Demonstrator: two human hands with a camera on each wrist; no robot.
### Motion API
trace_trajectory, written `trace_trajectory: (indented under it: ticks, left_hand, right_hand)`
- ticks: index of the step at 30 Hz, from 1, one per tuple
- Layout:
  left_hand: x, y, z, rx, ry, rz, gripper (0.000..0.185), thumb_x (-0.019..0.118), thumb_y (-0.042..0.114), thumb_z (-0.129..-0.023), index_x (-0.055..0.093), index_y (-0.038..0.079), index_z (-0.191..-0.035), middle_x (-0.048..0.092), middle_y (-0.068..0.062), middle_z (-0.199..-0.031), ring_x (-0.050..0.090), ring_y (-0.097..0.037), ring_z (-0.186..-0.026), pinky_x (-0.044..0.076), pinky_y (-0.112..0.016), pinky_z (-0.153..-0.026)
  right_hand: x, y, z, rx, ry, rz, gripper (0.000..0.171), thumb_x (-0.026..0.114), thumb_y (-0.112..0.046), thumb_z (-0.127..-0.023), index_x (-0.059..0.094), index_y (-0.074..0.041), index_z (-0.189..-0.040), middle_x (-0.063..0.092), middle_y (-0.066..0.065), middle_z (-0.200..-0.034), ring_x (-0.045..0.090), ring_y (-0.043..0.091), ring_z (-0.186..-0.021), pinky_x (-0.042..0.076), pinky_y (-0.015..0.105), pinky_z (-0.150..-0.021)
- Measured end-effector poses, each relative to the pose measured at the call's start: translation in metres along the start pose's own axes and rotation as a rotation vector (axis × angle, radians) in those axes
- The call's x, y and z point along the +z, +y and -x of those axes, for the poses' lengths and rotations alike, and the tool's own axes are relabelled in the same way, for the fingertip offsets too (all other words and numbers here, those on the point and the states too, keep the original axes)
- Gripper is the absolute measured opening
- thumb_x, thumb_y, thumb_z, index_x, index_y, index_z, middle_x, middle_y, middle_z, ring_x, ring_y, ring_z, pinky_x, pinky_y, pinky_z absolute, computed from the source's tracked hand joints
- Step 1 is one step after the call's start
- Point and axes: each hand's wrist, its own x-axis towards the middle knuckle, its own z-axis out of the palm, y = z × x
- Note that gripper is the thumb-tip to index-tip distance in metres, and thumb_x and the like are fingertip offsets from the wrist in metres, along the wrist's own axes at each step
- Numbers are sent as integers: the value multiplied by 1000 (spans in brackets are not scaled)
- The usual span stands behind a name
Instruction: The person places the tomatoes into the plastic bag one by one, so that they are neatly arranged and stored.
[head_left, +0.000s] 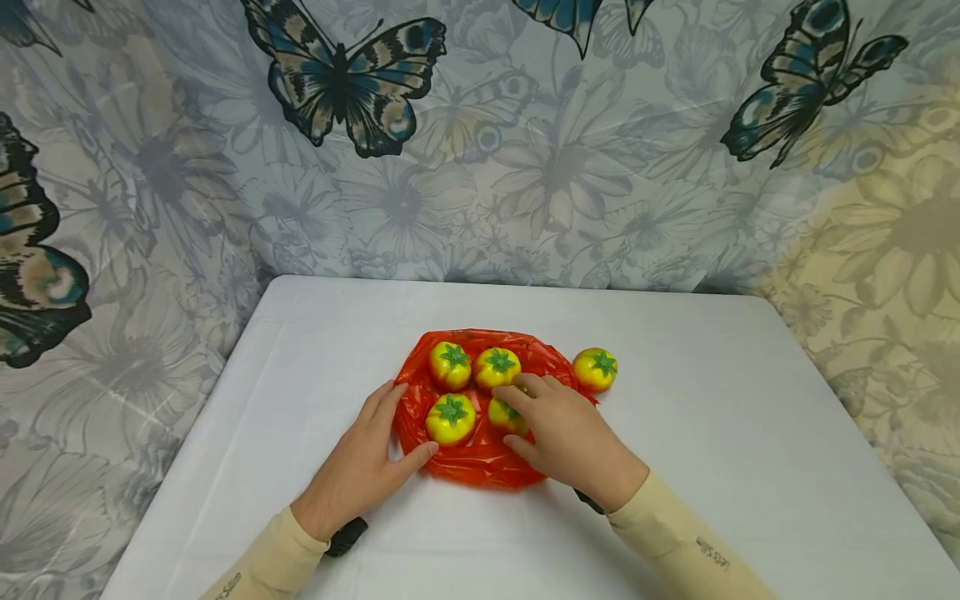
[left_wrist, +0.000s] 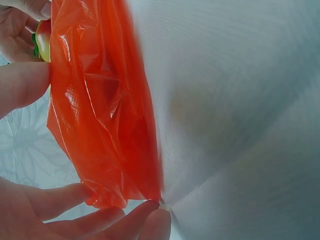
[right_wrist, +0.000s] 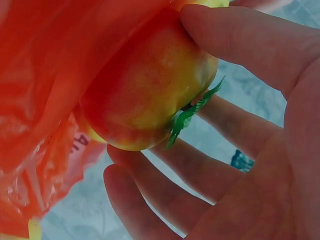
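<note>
A person's right hand [head_left: 564, 435] curls its fingers around a yellow-red toy tomato [right_wrist: 145, 90] lying on an orange plastic bag [head_left: 480, 454] spread on a white table [head_left: 750, 433]. The left hand [head_left: 367, 462] rests with fingers extended, touching the bag's left edge. Three more tomatoes [head_left: 451, 419] sit on the bag (a fifth tomato [head_left: 596, 369] lies just beside its right edge).

Small dark lettering runs along the cream fabric right sleeve [head_left: 705, 552] near the wrist; it is too small to read. A similar dark mark sits on the cream left sleeve [head_left: 228, 586], also illegible. The crumpled red plastic bag [right_wrist: 45, 165] carries faint printed characters, unreadable.
</note>
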Motion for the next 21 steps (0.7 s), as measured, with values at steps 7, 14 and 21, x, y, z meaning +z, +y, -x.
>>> trace_trajectory:
  ticks: [7, 14, 21]
  left_hand:
    - [0, -1, 0, 9, 10, -2, 98, 78, 55, -97, 32, 9, -170, 27, -13, -177, 42, -35, -159, 46, -57, -123]
    - [1, 0, -1, 8, 8, 1, 98, 79, 54, -96, 32, 8, -169, 28, -14, -177, 44, -36, -158, 46, -58, -122]
    - [1, 1, -1, -4, 4, -19, 99, 78, 56, -96, 33, 9, -169, 28, -14, -177, 44, -36, -158, 46, -58, -122]
  right_hand:
    - [5, -6, 0, 1, -35, -23, 57, 90, -38, -90, 71, -20, -141, 69, 4, -132, 67, 21, -113, 65, 41, -93]
    - [8, -8, 3, 2, -42, -30, 57, 90, -38, -90, 71, -21, -141, 68, 5, -135, 68, 22, -117, 66, 43, -94]
    - [11, -9, 4, -18, -45, -42, 55, 90, -38, -90, 71, -21, -139, 68, 4, -132, 67, 20, -113, 65, 42, -94]
